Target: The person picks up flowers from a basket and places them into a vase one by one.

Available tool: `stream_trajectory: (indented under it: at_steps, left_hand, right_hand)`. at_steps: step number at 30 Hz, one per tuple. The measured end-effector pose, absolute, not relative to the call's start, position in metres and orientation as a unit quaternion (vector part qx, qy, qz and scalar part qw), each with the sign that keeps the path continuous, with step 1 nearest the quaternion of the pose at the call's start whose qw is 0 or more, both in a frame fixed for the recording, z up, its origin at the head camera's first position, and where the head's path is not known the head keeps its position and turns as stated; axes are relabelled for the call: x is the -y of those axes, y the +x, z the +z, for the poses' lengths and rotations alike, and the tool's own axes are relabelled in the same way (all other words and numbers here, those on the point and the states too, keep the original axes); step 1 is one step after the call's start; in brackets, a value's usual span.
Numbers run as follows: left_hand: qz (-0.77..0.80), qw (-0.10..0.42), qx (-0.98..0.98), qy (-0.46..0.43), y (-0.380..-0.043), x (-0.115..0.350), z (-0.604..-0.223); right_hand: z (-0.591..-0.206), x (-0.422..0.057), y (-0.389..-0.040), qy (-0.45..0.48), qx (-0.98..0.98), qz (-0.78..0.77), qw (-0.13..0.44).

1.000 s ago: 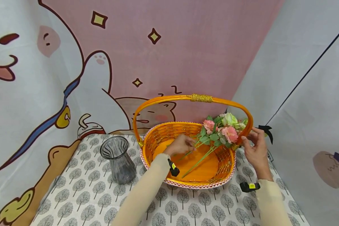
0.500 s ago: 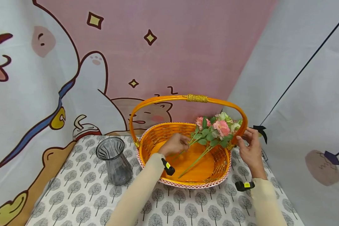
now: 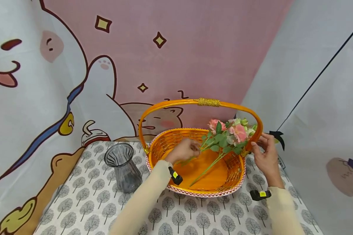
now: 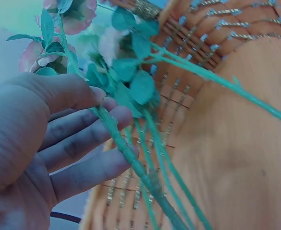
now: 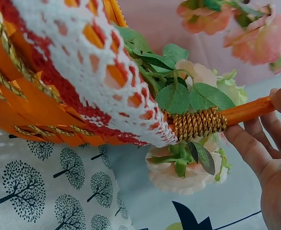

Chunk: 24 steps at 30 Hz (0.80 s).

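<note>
Flower stem (image 4: 139, 170) is pinched by the left hand (image 3: 186, 150); the right hand (image 3: 266, 155) grips the basket's (image 3: 209, 195) handle (image 3: 209, 102): apparently a picking-out step, which must next clear other stems (image 4: 258, 101).

A handle (image 3: 170, 103) spans the basket (image 3: 206, 195), flowers (image 3: 239, 133) crowd its right end and a loose stem (image 3: 206, 171) slants beside your left hand (image 3: 184, 150); bare floor (image 3: 217, 178) lies free to its right.
</note>
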State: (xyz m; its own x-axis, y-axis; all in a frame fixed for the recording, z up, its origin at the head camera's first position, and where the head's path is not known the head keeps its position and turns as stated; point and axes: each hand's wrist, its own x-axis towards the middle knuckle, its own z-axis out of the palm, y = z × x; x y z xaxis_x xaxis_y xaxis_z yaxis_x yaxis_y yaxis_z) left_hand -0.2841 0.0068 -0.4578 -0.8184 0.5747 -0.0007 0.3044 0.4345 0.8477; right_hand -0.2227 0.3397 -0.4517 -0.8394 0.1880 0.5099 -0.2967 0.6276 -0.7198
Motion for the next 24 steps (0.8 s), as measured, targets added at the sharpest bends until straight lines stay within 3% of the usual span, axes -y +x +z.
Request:
stream_trajectory:
  at_steps: [16, 24]
  left_hand:
    - [0.364, 0.055, -0.866, 0.339, -0.257, 0.009, -0.416]
    - [0.354, 0.032, -0.869, 0.343, -0.242, 0.026, -0.405]
  right_hand:
    - [-0.451, -0.339, -0.221, 0.027, 0.855, 0.433, 0.284]
    - [-0.450, -0.338, -0.222, 0.031, 0.858, 0.424, 0.289]
